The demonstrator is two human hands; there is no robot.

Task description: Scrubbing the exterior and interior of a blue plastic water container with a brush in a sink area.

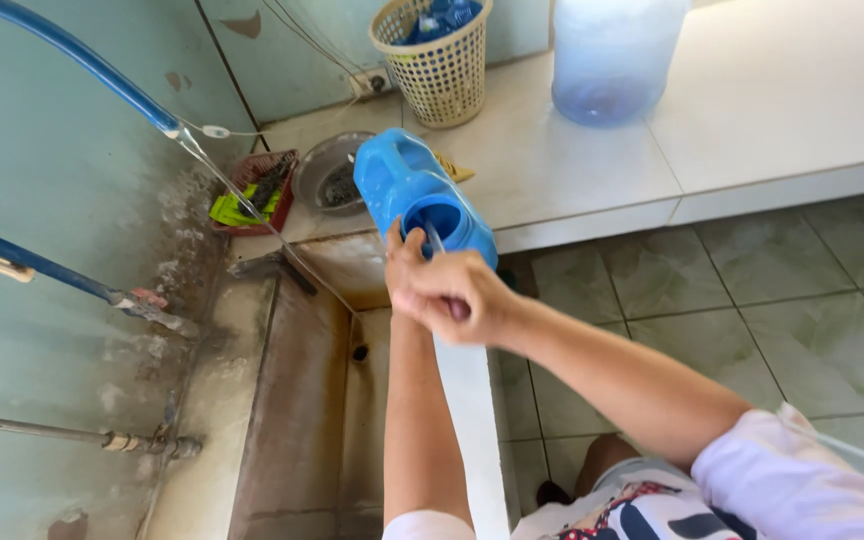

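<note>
A blue plastic jug (414,196) is held on its side above a stained concrete wash trough (297,400), its open mouth turned toward the camera. The left hand (404,262) is pressed against the jug's mouth end from below, its fingers mostly hidden. The right hand (457,297) is closed around a thin rod-like tool (434,238) pushed into the opening. A cream woven plastic basket (437,60) holding blue packets is seen on the tiled ledge (752,110), beside a large translucent blue water container (612,55).

We see our left hand (404,262) gripping the tilted blue plastic jug (414,190) at its wide mouth over the stained concrete sink (297,400), right hand (462,300) pushing a thin rod (435,240) inside, woven basket (439,72) behind.
</note>
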